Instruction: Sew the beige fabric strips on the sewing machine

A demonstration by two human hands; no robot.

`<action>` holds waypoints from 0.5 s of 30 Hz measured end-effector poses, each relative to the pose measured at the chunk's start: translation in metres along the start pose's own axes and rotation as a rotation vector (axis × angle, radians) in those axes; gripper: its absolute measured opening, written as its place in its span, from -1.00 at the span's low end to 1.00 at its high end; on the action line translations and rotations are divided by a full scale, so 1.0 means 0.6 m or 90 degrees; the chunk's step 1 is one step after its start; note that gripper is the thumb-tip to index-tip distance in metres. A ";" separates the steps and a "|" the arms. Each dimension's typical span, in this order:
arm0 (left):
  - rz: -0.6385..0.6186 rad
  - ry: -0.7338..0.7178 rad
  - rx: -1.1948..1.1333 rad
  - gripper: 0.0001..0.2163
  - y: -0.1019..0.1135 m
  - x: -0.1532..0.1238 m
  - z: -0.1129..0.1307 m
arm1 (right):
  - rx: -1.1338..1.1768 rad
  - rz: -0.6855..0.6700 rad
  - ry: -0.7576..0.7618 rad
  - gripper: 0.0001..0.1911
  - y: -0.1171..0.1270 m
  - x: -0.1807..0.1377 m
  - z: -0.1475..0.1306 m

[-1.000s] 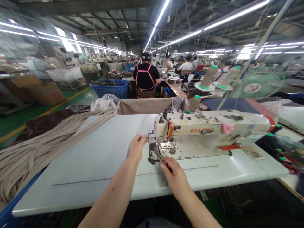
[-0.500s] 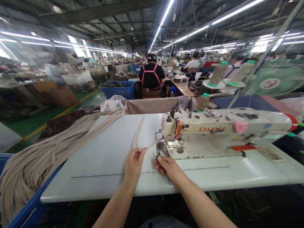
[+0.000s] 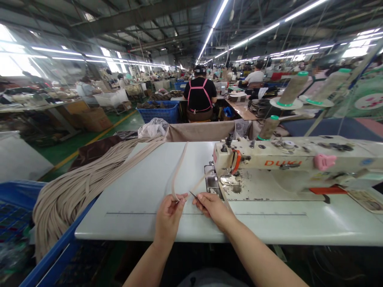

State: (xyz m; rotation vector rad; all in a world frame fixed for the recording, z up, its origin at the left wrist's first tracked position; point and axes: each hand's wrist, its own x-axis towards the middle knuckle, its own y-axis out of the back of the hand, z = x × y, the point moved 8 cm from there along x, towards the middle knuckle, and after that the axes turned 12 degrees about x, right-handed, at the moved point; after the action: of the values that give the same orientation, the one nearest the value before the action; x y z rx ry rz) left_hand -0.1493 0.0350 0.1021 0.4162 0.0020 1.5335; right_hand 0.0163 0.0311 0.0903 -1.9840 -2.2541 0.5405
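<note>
My left hand (image 3: 170, 213) pinches a narrow beige strip (image 3: 177, 175) between thumb and fingers. One length of it curves away over the white table (image 3: 143, 183); another runs from near my fingertips to the sewing machine's needle area (image 3: 217, 179). My right hand (image 3: 211, 205) is closed around a small tool with a dark pointed tip (image 3: 193, 195), its body hidden in the fingers. That tip is close to the strip, just right of my left fingertips. Another beige length lies between the needle plate and my right wrist.
A thick bundle of beige strips (image 3: 74, 183) hangs over the table's left side, above a blue crate (image 3: 56, 259). The sewing machine (image 3: 287, 159) fills the right side, with thread cones (image 3: 293, 89) behind it. A person in a black shirt (image 3: 199, 93) sits ahead.
The view has turned left, so the table and machine appear farther right. My two hands have come closer together, and the tool's tip is nearer the strip by my left fingers.
</note>
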 end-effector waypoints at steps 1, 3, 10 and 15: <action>0.000 0.007 -0.003 -0.77 0.003 -0.001 0.000 | -0.001 -0.001 0.002 -0.43 0.001 -0.001 -0.001; -0.005 0.021 0.006 -0.75 0.010 -0.002 -0.001 | -0.048 0.011 0.027 -0.51 0.007 -0.008 -0.010; -0.054 0.010 0.105 -0.61 0.060 0.015 -0.016 | -0.811 0.237 0.254 -0.95 0.052 -0.087 -0.072; -0.068 0.087 0.170 -0.55 0.109 0.033 -0.081 | -1.045 0.315 0.161 -0.45 0.096 -0.120 -0.049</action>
State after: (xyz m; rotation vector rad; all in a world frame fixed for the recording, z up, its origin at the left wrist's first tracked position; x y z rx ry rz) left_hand -0.2242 0.0657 0.0791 0.5133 0.3329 1.4574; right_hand 0.0905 -0.0279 0.1109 -2.7291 -1.9791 -2.0695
